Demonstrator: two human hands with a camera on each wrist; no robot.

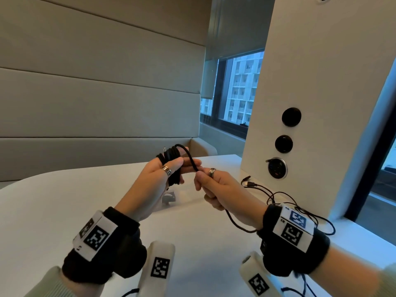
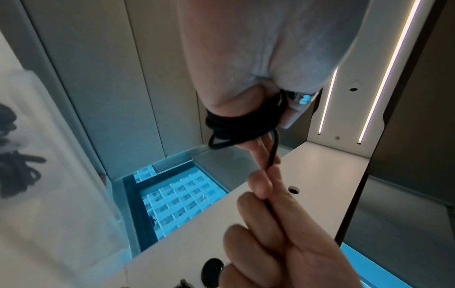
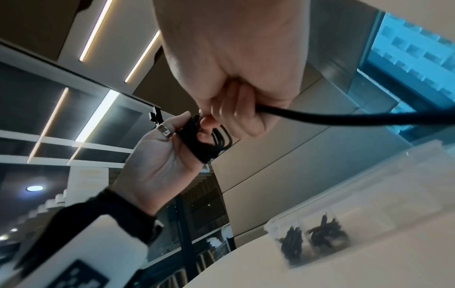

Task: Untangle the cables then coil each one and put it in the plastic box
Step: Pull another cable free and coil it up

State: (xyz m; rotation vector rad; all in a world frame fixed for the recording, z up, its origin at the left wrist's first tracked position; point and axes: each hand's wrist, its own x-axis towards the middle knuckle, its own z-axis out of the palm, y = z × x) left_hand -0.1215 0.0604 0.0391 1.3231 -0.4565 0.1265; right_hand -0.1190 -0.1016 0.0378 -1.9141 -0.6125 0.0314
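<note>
A black cable is wound in a coil (image 1: 171, 159) round the fingers of my left hand (image 1: 171, 168), held above the table; the thumb rests against the loops. From the coil (image 2: 241, 124) a free strand (image 1: 191, 160) arcs over to my right hand (image 1: 203, 183), which pinches it between thumb and fingers. The strand (image 3: 344, 118) trails out below the right wrist. The clear plastic box (image 3: 357, 187) stands on the table with dark coiled cables (image 3: 317, 237) inside; in the head view it is mostly hidden behind my left hand.
A tangle of thin black cables (image 1: 280, 196) with small plugs lies on the white table (image 1: 64, 200) beside my right wrist. A white pillar with round sockets (image 1: 283, 143) rises at the right. A padded wall (image 1: 96, 103) stands behind the table.
</note>
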